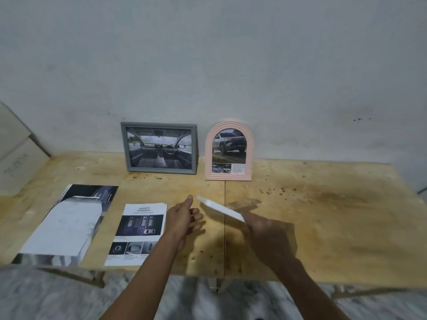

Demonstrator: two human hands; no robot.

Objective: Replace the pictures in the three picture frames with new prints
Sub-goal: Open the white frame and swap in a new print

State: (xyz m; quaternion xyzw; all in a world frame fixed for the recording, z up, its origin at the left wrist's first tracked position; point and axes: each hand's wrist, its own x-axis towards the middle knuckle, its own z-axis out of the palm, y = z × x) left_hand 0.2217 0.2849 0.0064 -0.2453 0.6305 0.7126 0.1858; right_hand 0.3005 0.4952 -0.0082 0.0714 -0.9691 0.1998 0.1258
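Stained plywood table (323, 215) bears 2 frames, 2 print stacks

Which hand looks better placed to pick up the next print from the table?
Probably the left hand: it is open, holds nothing, and hovers right beside the Safety print. The right hand already grips a white frame, farther from the prints.

Grey frame (159, 148), pink arched frame (228, 150), white frame (220, 209). Yellowish stained surface (323, 215). Pale grey wall (231, 65).
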